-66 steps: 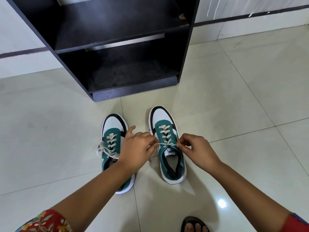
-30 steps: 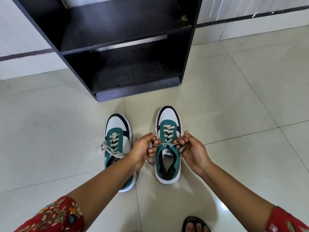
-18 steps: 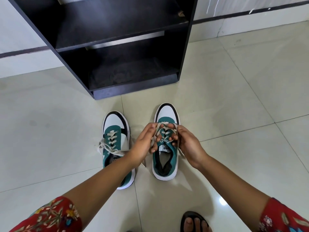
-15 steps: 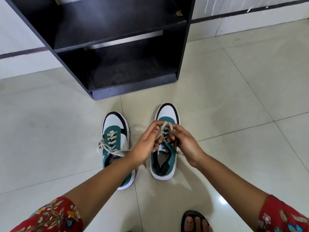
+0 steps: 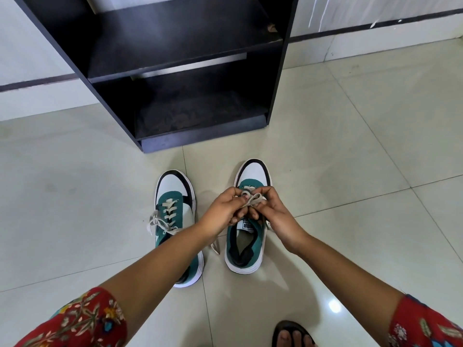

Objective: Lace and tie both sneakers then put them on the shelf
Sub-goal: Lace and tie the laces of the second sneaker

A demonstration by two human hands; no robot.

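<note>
- Since 2.2 s ago: both hands, then spread apart pulling the lace sideways, have met above the right-hand shoe's tongue.
- Left hand (image 5: 226,207): fingers curled, pinching the cream flat shoelace (image 5: 253,199).
- Right hand (image 5: 271,212): fingers curled, pinching the same lace; a small loop shows between the two hands.
- Right-hand teal, white and black sneaker (image 5: 246,244): upright on the floor, toe toward the shelf, under both hands.
- Left-hand matching sneaker (image 5: 175,204): just beside it, laced, bow lying on its outer side, heel hidden by the left forearm.
- Black wooden open shelf unit (image 5: 180,71): beyond the toes, near.
- Pale glossy tiled floor (image 5: 350,171): carries both shoes.
- Red floral sleeves (image 5: 82,321): at both elbows.
- Dark sandal with toes (image 5: 293,334): bottom edge.
</note>
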